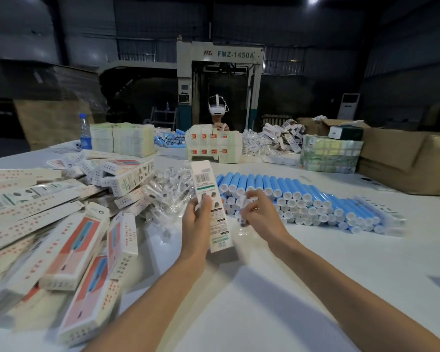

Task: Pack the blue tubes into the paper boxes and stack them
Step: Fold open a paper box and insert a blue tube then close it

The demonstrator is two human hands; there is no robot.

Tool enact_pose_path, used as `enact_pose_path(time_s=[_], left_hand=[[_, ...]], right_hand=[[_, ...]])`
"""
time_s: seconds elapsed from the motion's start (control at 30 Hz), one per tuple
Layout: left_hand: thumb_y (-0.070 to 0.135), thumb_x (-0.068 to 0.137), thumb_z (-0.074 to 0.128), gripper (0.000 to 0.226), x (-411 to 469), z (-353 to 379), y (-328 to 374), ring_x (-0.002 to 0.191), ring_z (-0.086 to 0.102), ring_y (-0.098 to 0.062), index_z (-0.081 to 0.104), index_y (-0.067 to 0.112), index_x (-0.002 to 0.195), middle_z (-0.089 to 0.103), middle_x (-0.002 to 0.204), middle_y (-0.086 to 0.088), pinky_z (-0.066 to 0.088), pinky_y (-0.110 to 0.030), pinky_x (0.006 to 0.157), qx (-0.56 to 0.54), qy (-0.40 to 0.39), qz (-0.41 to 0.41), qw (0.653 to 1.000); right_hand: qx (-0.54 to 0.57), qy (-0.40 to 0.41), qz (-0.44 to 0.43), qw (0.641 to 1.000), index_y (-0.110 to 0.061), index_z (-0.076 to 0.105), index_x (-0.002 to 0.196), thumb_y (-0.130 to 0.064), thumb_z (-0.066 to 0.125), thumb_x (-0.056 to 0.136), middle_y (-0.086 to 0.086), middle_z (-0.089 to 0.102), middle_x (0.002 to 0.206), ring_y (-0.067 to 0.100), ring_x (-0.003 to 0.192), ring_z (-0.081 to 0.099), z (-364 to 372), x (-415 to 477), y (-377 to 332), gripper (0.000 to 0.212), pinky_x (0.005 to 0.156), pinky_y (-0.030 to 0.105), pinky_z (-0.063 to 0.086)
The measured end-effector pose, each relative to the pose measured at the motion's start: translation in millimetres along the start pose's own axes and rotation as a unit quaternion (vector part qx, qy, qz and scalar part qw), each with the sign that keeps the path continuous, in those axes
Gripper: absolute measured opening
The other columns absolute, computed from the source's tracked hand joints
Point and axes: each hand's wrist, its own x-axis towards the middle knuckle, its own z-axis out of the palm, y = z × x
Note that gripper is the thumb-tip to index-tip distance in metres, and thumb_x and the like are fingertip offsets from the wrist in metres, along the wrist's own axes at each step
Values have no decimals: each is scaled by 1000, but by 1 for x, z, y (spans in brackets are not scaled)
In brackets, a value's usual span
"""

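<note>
My left hand [197,219] grips a long white paper box [210,199] with a barcode, held upright and tilted above the white table [264,288]. My right hand [261,214] is just right of the box, pinching a small clear plastic packet [244,219] whose contents are blurred. Behind my right hand lies a stacked row of blue tubes [302,196] with white caps, reaching to the right. A heap of packed and flat paper boxes [69,240] covers the table's left side.
Clear plastic packets [168,191] are piled between the boxes and the tubes. At the far side sit stacks of flat cartons [123,139], more blue tubes [169,141], a water bottle [85,134], brown cardboard boxes [404,158] and a person wearing a headset [217,107].
</note>
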Motion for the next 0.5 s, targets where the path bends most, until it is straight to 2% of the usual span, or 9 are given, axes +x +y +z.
enact_pose_path(time_s=[0.1, 0.17, 0.27, 0.33, 0.4, 0.5], left_hand=[[36, 103, 69, 29, -8, 5, -3, 98, 80, -24, 65, 21, 128, 82, 107, -7, 64, -30, 70, 15, -84, -21, 996], [36, 96, 77, 40, -11, 7, -4, 97, 80, -22, 63, 20, 130, 82, 106, -6, 63, -29, 69, 52, -127, -33, 990], [42, 85, 86, 57, -16, 11, -6, 99, 80, -25, 62, 18, 131, 82, 108, -8, 64, -36, 76, 94, -187, -47, 977], [45, 84, 89, 58, -19, 13, -8, 101, 79, -26, 63, 19, 129, 81, 109, -9, 63, -40, 81, 116, -211, -44, 970], [43, 86, 88, 54, -22, 14, -10, 101, 79, -27, 64, 18, 128, 82, 108, -10, 64, -35, 78, 121, -231, -39, 965], [42, 85, 87, 53, -25, 16, -9, 101, 80, -28, 65, 17, 126, 82, 107, -12, 63, -31, 75, 115, -239, -40, 963]], right_hand=[[59, 57, -22, 996, -24, 51, 123, -6, 66, 99, 8, 66, 110, 19, 83, 72, -42, -11, -8, 34, 70, 31, 52], [94, 88, -55, 990, -22, 49, 122, -9, 67, 99, 11, 74, 102, 16, 76, 73, -63, -14, -17, 32, 74, 35, 52], [119, 123, -118, 978, -27, 48, 132, -18, 72, 97, 4, 79, 95, 16, 84, 76, -83, -16, -36, 44, 86, 37, 54], [143, 126, -160, 968, -29, 50, 134, -20, 75, 96, 6, 79, 98, 22, 89, 77, -90, -15, -50, 47, 90, 41, 57], [151, 118, -193, 962, -26, 55, 130, -18, 76, 95, 12, 78, 100, 26, 89, 77, -92, -15, -63, 42, 91, 46, 60], [135, 105, -235, 957, -20, 57, 127, -15, 77, 94, 14, 75, 102, 28, 86, 78, -90, -15, -78, 38, 85, 42, 64]])
